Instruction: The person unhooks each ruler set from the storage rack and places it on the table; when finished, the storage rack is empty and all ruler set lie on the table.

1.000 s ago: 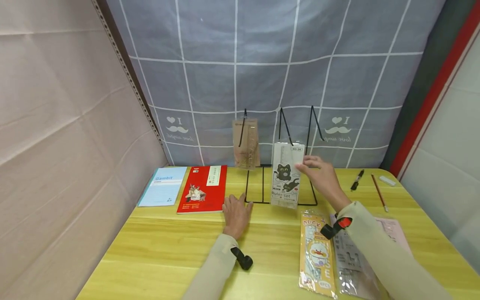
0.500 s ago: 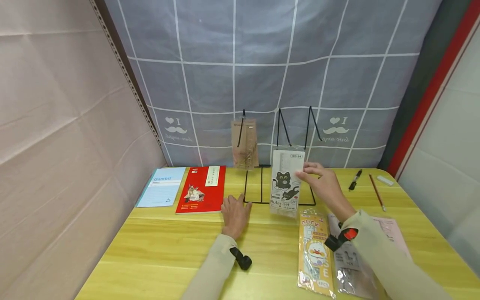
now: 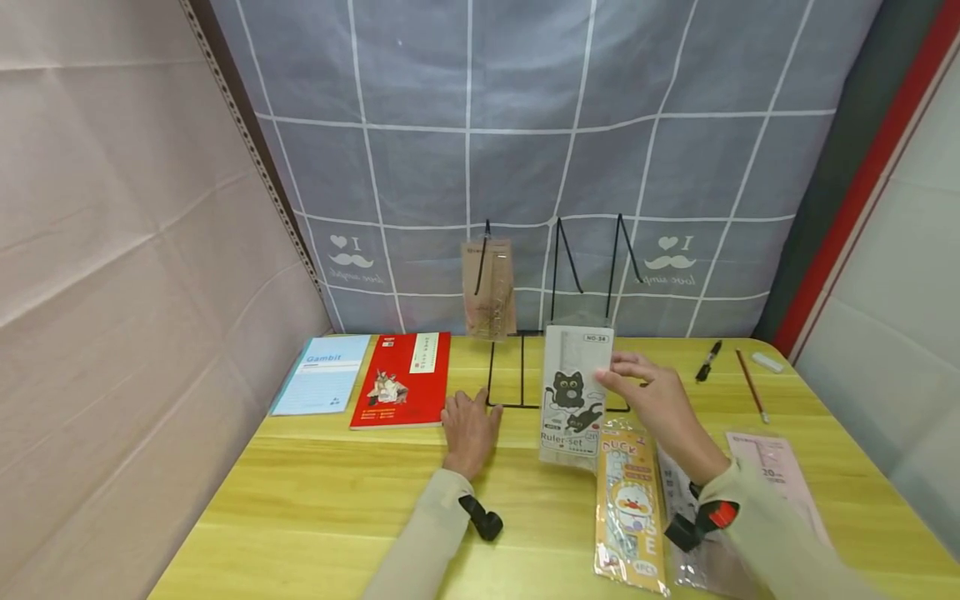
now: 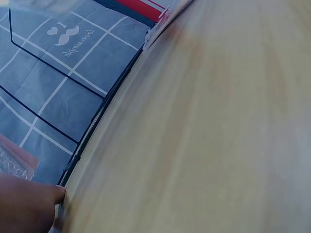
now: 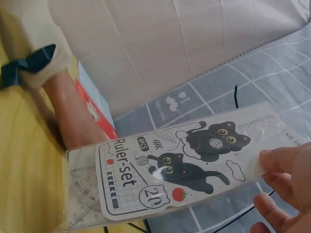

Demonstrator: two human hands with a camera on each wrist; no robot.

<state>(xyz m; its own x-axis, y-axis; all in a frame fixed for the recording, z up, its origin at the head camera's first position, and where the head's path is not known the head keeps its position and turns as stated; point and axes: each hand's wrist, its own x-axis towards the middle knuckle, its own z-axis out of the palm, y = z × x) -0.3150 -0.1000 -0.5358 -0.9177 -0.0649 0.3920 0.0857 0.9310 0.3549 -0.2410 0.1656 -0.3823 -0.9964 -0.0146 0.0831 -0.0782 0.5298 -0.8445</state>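
Observation:
My right hand [image 3: 656,400] pinches the right edge of a ruler set [image 3: 572,400] in a clear packet with black cats on its white card. In the right wrist view the thumb lies on the card's front, and clear rulers show at the packet's lower end. The packet hangs upright in front of the black wire display rack [image 3: 522,375], off its middle hook [image 3: 570,254]. My left hand [image 3: 471,433] rests on the table at the rack's front left corner, fingers extended. In the left wrist view its thumb touches the rack's base wire.
Another ruler packet [image 3: 487,292] hangs on the left hook. A red book [image 3: 405,379] and a blue notebook [image 3: 322,375] lie at left. At right are a yellow duck packet [image 3: 632,517], a pink packet [image 3: 780,479], a pen [image 3: 708,361], a pencil [image 3: 752,386] and an eraser [image 3: 767,362].
My right hand has drawn the cat ruler set down and towards me, away from the middle hook's tip. The left hand has stayed put at the rack's corner.

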